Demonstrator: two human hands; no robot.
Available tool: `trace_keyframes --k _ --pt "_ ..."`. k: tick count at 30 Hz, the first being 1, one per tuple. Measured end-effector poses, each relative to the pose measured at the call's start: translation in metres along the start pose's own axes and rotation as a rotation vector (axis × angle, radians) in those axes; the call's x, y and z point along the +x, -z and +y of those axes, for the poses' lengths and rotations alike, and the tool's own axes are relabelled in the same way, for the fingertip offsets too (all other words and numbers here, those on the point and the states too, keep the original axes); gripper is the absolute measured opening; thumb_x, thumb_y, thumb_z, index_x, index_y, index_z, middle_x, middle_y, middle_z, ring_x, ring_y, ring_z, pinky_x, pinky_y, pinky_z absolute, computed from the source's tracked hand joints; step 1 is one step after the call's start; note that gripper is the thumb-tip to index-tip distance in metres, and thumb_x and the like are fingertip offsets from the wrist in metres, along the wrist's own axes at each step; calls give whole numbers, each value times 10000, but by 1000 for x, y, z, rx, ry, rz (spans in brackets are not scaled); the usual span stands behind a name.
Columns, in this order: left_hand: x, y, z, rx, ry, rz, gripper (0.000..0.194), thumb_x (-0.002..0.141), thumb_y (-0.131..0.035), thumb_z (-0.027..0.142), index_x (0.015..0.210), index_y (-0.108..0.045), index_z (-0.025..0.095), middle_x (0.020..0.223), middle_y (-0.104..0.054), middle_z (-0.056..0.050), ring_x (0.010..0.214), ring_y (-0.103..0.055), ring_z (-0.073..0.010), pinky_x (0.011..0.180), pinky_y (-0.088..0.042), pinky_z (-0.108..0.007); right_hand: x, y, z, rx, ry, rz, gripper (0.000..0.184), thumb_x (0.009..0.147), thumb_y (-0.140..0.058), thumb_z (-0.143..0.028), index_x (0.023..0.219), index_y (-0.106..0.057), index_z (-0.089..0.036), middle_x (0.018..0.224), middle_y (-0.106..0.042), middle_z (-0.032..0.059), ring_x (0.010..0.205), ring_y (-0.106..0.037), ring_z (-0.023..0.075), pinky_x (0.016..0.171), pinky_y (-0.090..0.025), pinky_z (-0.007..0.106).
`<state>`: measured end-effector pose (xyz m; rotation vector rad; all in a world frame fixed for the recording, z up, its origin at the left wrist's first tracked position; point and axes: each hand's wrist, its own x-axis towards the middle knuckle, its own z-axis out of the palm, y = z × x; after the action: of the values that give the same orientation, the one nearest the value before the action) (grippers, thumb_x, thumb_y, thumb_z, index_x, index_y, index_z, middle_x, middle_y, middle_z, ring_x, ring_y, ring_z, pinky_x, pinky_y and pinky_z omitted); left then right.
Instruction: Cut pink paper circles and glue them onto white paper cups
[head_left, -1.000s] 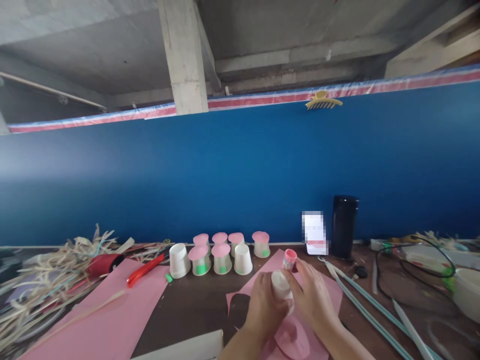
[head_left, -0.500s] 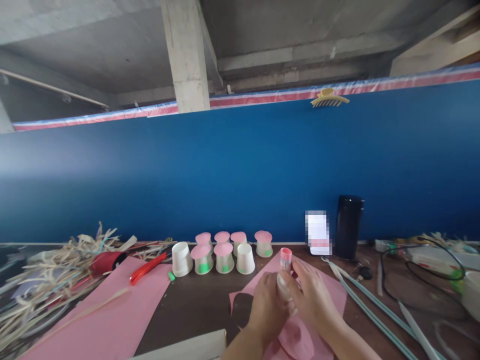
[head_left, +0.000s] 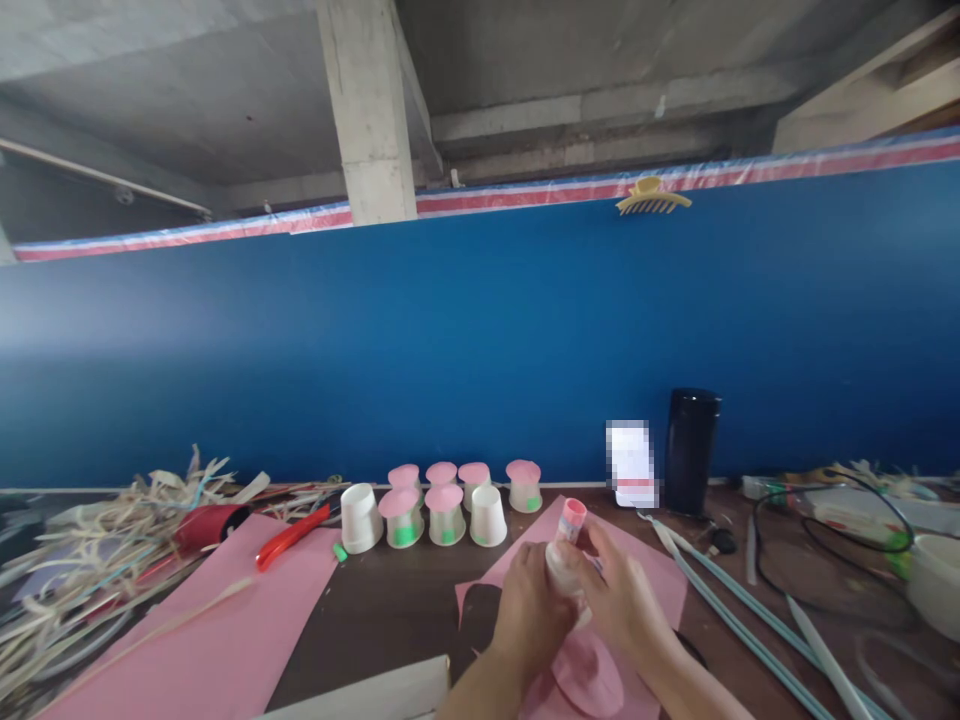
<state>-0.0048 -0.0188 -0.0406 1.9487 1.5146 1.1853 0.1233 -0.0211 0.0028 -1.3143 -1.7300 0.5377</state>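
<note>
My left hand (head_left: 531, 605) is wrapped round a small white paper cup (head_left: 561, 572), of which only part shows between my hands. In my right hand (head_left: 615, 585) is a red-and-white glue stick (head_left: 573, 520); its red end points up and away, and its lower end is hidden at the cup. Both hands touch each other over a pink paper sheet (head_left: 660, 570). Just below them lies a loose pink paper circle (head_left: 589, 680). Beyond the hands stand several upturned white paper cups (head_left: 446, 525) topped with pink circles and marked with green patches, and two plain white cups (head_left: 489, 518).
To the left lie a red-handled cutter-like tool (head_left: 292, 537), another pink sheet (head_left: 202, 630) and a heap of pale strips (head_left: 135, 540). At right are a phone (head_left: 630, 460), a black bottle (head_left: 691, 450), scissors-like long grey-green strips (head_left: 742, 610) and a black cable (head_left: 825, 595). A blue partition (head_left: 480, 340) stands behind.
The glue stick has tilted a little further to the right at its top. Both hands keep their hold, and the view has shifted slightly.
</note>
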Motion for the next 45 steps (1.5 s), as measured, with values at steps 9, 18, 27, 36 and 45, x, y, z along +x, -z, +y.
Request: trace_keyframes --k 9,18,27,36,45 --pt "-1 2 4 -25 9 5 350 666 -627 236 1005 -553 187 981 -586 -71 928 -531 -232 792 -416 -324 1 5 6 -155 118 151 197 861 -451 -356 961 -552 -220 915 -675 73 856 -631 252 721 -469 361" --pt "-2 4 3 -42 1 -9 331 680 -592 192 1008 -548 185 984 -585 -69 928 -533 -229 797 -418 -326 -3 5 1 -73 63 46 215 870 -432 -393 965 -542 -234 876 -678 55 785 -647 233 653 -485 330" --pt "0 3 0 -14 -24 -17 320 668 -592 182 985 -545 185 976 -572 -59 899 -525 -213 782 -412 -306 -3 3 -7 -109 46 52 191 873 -429 -394 948 -522 -245 833 -680 36 729 -648 230 597 -468 313" --pt "-2 5 2 -37 7 -24 402 654 -674 260 1027 -540 192 1004 -565 -59 933 -515 -222 795 -407 -303 -2 9 -2 -216 121 217 178 862 -446 -394 879 -511 -229 822 -655 51 767 -618 228 649 -452 324" --pt "0 4 4 7 40 -38 434 630 -673 250 1039 -545 183 1014 -558 -62 949 -513 -225 793 -412 -297 9 9 4 -233 -58 245 211 822 -476 -451 827 -515 -244 781 -688 35 696 -640 234 568 -429 299"
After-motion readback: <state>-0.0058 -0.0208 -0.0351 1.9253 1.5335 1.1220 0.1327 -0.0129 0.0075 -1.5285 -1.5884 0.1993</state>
